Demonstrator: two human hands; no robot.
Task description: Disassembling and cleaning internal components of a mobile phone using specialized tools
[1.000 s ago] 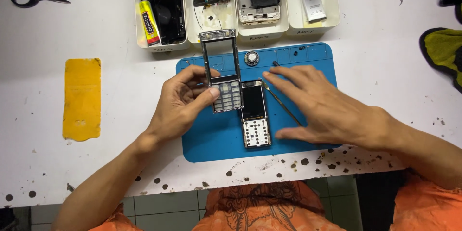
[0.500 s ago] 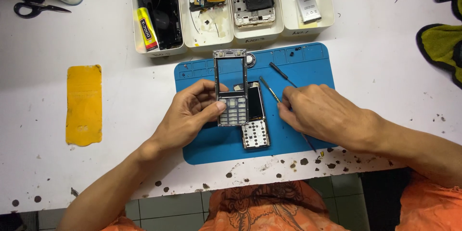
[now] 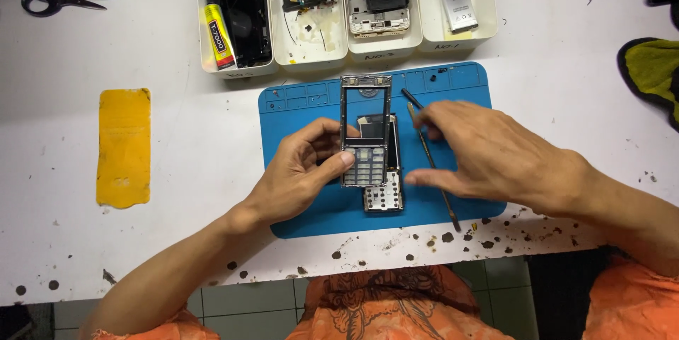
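While the phone front frame sits over the blue work mat, tilted up from its keypad end, the left hand pinches it low on the left edge, thumb pressed on the keypad and fingers curled behind. That grip leaves the empty screen window free, so the phone body lying flat beneath shows through it and pokes out at the lower right. The frame appears lined up with that body, likely so the two parts can be compared or mated.

Just to the right, the right hand hovers palm down above the mat, fingers spread and gripping nothing that I can see; its fingertips are close to the frame's right edge and to a thin metal tool that lies slanted on the mat under the hand. A second dark pick rests near the frame's top corner.

Beyond the mat, white parts trays stand in a row within arm's reach, one holding a yellow glue tube. Further left lie a yellow pouch and black scissors.
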